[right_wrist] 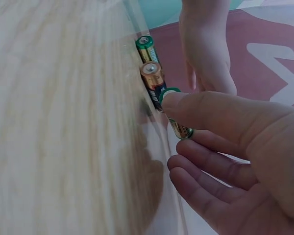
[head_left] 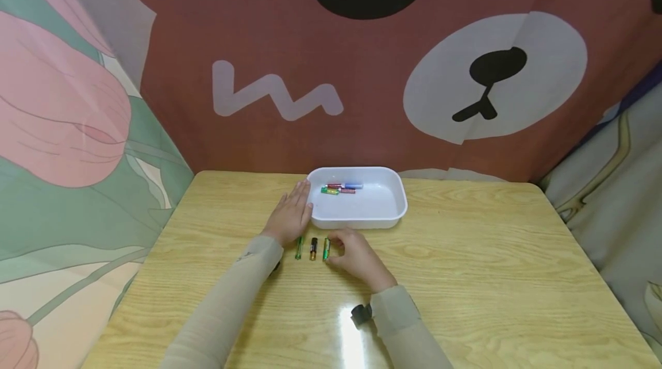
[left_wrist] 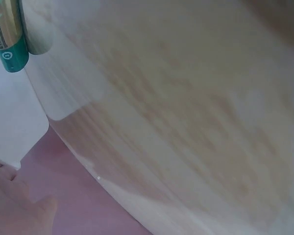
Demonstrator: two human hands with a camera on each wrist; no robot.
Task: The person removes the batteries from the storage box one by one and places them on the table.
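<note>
My left hand (head_left: 291,214) lies with straight fingers against the left wall of a white plastic tray (head_left: 362,223). With thumb and fingertip, my right hand (head_left: 357,257) pinches the two ends of a green and gold battery (head_left: 326,249), which is at the right end of a short row. Beside it on the table are a black and copper battery (right_wrist: 152,81) and another green battery (head_left: 299,248), close to the left wrist. Inside the tray, toward its left, lie a green and yellow battery (head_left: 329,191), dark red pieces (head_left: 347,191) and a slim blue piece (head_left: 354,186), too small to identify.
The wood-grain table (head_left: 491,265) extends on both sides of the tray. Behind its far edge hangs a reddish-brown cloth (head_left: 362,133) with a cartoon bear face. A flower-patterned cloth (head_left: 62,116) hangs at the left. A small black device (head_left: 361,315) is at the right wrist.
</note>
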